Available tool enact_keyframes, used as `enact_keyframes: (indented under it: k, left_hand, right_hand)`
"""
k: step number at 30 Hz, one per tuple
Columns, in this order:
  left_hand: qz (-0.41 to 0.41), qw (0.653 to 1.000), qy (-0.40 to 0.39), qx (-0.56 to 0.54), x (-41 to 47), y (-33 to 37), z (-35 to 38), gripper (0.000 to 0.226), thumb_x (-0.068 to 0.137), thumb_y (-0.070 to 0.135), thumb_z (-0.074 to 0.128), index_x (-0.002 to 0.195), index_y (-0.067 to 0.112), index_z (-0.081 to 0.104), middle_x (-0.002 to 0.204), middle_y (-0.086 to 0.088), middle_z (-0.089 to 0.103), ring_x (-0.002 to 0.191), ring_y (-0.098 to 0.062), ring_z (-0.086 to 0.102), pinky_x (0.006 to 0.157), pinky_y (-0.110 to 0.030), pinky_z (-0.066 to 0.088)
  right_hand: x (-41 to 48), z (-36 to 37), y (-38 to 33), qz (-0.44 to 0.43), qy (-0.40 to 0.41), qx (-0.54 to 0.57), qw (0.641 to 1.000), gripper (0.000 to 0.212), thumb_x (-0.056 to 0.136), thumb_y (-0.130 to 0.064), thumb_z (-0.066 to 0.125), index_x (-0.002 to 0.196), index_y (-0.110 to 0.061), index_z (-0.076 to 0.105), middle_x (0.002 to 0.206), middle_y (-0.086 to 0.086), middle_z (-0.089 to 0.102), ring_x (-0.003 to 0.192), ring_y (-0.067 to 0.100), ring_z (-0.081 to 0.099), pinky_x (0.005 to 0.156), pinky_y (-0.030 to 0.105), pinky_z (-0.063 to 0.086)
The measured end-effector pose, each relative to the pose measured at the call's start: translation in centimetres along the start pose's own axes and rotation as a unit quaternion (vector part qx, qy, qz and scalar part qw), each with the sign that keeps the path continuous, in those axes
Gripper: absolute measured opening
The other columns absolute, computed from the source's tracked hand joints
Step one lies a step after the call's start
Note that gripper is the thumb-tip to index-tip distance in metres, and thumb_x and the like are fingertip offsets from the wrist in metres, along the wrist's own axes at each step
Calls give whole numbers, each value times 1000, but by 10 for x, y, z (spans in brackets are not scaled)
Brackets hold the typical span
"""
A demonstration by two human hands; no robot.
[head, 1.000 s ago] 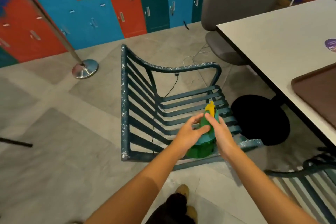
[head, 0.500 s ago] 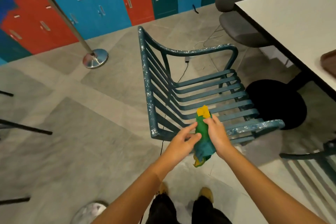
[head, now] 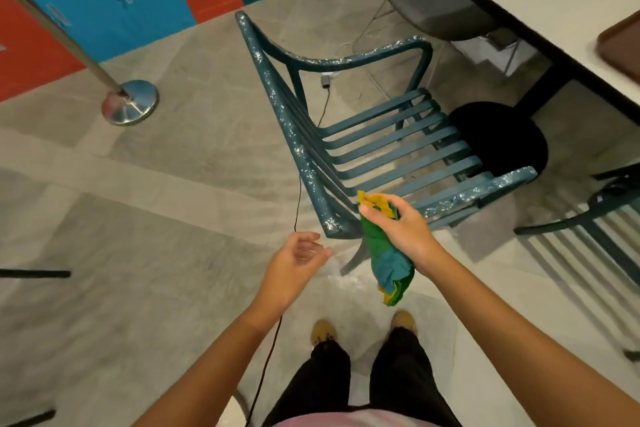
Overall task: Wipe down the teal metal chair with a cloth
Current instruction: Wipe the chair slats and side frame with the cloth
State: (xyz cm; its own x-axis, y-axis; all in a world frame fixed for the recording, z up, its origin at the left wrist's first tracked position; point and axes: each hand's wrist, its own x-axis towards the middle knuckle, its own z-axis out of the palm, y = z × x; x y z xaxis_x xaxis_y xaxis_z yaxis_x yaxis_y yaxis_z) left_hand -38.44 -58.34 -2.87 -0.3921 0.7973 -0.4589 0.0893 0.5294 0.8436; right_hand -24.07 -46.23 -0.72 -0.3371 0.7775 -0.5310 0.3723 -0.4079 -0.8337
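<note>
The teal metal chair [head: 388, 144] with slatted seat and chipped paint stands in the middle, its near corner just in front of me. My right hand [head: 403, 227] grips a bunched cloth [head: 386, 253] of yellow, green and teal, which hangs down beside the chair's near front corner. My left hand [head: 294, 263] is apart from the cloth, to the left of that corner, empty with its fingers loosely curled and spread.
A white table [head: 540, 0] with a brown tray [head: 623, 42] is at the right, its black round base [head: 498, 139] beside the chair. A grey office chair [head: 436, 7] is behind. A chrome stanchion base [head: 130, 106] is at the left. A second slatted chair [head: 609, 218] is at the right edge. A thin black cable [head: 298, 191] crosses the floor.
My left hand has let go of the cloth and moved left and down. The right hand alone holds the cloth, which now hangs lower. The view has tilted down and back.
</note>
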Motion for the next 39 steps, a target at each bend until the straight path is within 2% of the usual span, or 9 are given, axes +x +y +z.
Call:
enact_keyframes:
  k: [3, 5, 11, 17, 21, 25, 28, 35, 39]
  left_hand:
    - [52, 999, -2, -6, 6, 3, 0, 41, 79, 18, 69, 117, 22, 54, 108, 10, 59, 98, -6, 58, 86, -16, 47]
    - [81, 997, -4, -13, 8, 8, 3, 37, 80, 16, 69, 111, 30, 56, 109, 11, 59, 98, -1, 57, 88, -13, 45]
    - [115, 993, 2, -25, 12, 10, 5, 33, 80, 13, 67, 96, 40, 56, 107, 2, 66, 103, -15, 62, 93, -27, 47]
    - [114, 993, 8, -36, 10, 9, 9, 35, 81, 12, 67, 104, 36, 55, 108, 8, 63, 101, -8, 61, 92, -17, 45]
    - [106, 994, 5, -41, 7, 10, 9, 34, 82, 13, 66, 108, 33, 56, 105, 12, 65, 96, 1, 61, 85, -6, 45]
    - [106, 993, 10, -44, 6, 11, 9, 33, 82, 13, 65, 108, 33, 58, 101, 14, 67, 88, 5, 63, 80, -9, 47]
    - [112, 993, 8, -37, 6, 10, 9, 33, 83, 12, 64, 109, 32, 58, 100, 14, 67, 89, 2, 64, 81, -10, 49]
    - [99, 995, 12, -26, 2, 13, 11, 32, 84, 17, 62, 105, 40, 57, 99, 17, 67, 96, -6, 63, 86, -13, 48]
    - [98, 994, 23, -44, 0, 15, 13, 33, 84, 15, 63, 102, 42, 58, 101, 15, 68, 97, -4, 64, 86, -13, 48]
  right_hand:
    - [-7, 7, 0, -52, 18, -12, 998, 29, 85, -30, 62, 112, -21, 58, 103, 2, 61, 95, 19, 60, 84, 34, 52]
    - [-10, 13, 3, -88, 26, -12, 996, 24, 88, -28, 58, 111, -21, 59, 101, 2, 62, 94, 17, 60, 83, 32, 52]
    - [-7, 39, 20, -186, 33, -71, 979, 18, 93, -17, 49, 104, -9, 62, 85, -11, 49, 79, -2, 50, 71, 3, 37]
    - [10, 33, 29, -166, 44, -140, 975, 22, 94, -17, 48, 103, -2, 61, 79, -8, 44, 74, 7, 46, 64, 5, 36]
    - [12, 22, 23, -120, 24, -153, 981, 24, 94, -20, 48, 106, -3, 60, 93, 5, 50, 85, 16, 47, 62, 18, 32]
    - [-8, 22, 5, -177, 20, -121, 977, 22, 94, -22, 47, 107, -8, 57, 99, -1, 46, 89, 12, 48, 71, 9, 37]
    - [-18, 34, 7, -223, -20, -164, 961, 23, 95, -20, 45, 108, -5, 57, 105, -1, 46, 96, 12, 50, 85, 23, 41]
    - [-1, 24, 24, -206, -16, -185, 961, 23, 94, -8, 45, 111, -1, 59, 92, 2, 46, 87, 15, 48, 77, 25, 36]
    - [-7, 16, 18, -199, -43, -156, 967, 28, 93, -9, 48, 118, -13, 58, 101, -3, 53, 92, 10, 50, 83, 19, 40]
